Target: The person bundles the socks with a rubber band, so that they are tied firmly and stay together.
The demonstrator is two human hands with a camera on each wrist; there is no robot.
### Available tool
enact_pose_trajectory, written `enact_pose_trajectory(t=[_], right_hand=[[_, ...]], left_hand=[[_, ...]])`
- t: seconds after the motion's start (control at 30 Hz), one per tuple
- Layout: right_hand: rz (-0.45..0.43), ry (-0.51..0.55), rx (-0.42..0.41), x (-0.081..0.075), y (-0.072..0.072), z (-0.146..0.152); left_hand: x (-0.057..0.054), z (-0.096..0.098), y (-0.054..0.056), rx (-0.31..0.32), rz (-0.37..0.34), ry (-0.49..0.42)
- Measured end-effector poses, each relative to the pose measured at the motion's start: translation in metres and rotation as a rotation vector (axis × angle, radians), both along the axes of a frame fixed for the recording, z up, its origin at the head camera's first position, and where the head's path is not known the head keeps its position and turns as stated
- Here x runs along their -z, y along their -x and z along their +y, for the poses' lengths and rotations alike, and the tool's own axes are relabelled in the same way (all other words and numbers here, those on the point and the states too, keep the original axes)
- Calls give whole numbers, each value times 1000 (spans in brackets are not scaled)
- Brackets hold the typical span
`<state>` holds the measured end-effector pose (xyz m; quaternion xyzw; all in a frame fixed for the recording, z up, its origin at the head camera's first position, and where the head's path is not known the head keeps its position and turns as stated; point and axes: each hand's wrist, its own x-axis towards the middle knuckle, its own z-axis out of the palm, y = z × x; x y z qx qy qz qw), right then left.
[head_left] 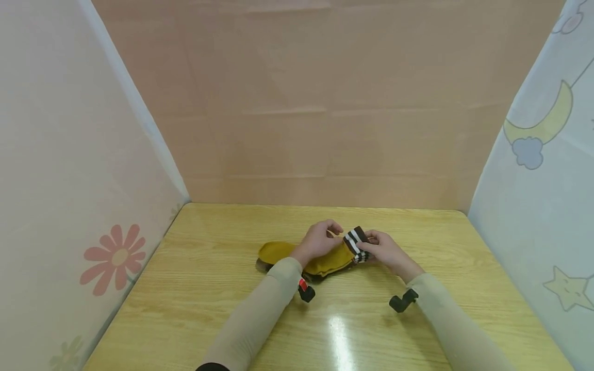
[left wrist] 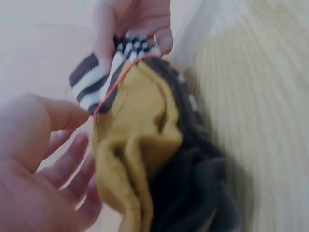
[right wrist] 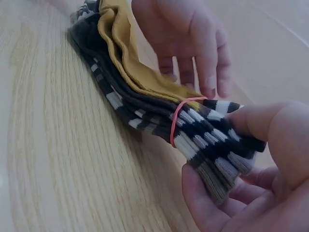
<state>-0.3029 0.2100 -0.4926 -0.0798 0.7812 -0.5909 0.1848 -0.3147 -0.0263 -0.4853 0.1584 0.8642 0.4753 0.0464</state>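
Observation:
A bundle of socks [head_left: 330, 260], mustard yellow and dark with striped cuffs, lies on the table, its cuff end raised. A thin red rubber band [right wrist: 176, 118] circles it just below the cuffs. My right hand [head_left: 387, 252] grips the striped cuffs [right wrist: 212, 145], thumb on one side and fingers on the other. Over the yellow part is my left hand [head_left: 320, 239]; in the left wrist view one fingertip [left wrist: 79, 116] is right at the rubber band, and the other fingers [left wrist: 72, 169] are loosely extended beside the socks.
The wooden table [head_left: 209, 299] has a tan wall covering [head_left: 297, 103] behind it. Printed fabric panels stand on both sides, one with a pink flower [head_left: 118, 257], the other with a moon [head_left: 543, 123]. Black camera mounts [head_left: 403, 300] hang at my wrists.

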Motion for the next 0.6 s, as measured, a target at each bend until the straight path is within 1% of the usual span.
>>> enact_pose_trajectory(t=[0.03,0.1,0.17,0.2,0.27,0.33,0.43,0.53,0.6], right_hand=[[0,0,1,0,0,0],[4,6,-6,1,1,2],[3,7,0,2,2,2],[5,3,1,3,2,3],[10,-1,1,3,2,3],[13,-3,16,3,2,3],[33,-7,28,1,0,1],[43,-2,54,-2,-3,-1],[62,-1,59,-5,-5,-3]], left_hand=[[-2,1,-2,-13,26,2],[-4,3,-6,-13,61,-12],[-6,5,-8,27,53,-45],[-5,5,-8,54,32,-67],[-3,5,-9,108,-42,-112],[0,5,-10,137,-122,-137],[5,3,-10,143,-205,-158],[10,0,-10,134,-262,-182],[13,-1,-9,132,-296,-216]])
